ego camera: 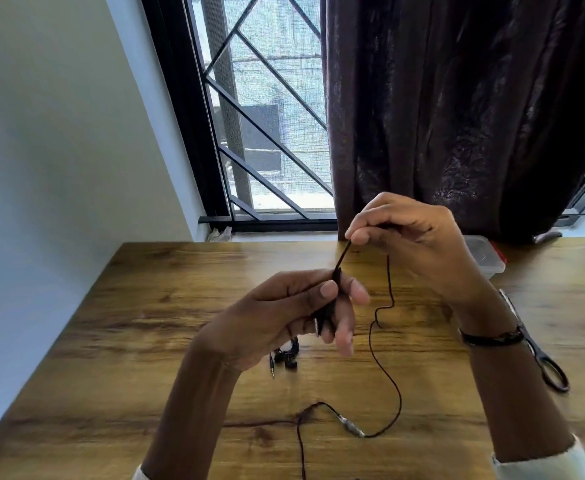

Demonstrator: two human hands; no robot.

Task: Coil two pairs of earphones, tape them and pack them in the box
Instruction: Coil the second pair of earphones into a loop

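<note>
Hands, two: left hand (284, 313) pinching earphone cable (384, 362), right hand (408, 237) pinching its strand, perhaps one coiled pair (285, 358).

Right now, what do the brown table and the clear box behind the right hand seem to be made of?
The brown table looks like wood or a wood-grain laminate: dark streaks and knots run along it, with a soft sheen. The clear lidded box looks like translucent plastic, since the table shows faintly through its walls; a red part sits at its far side.
</note>
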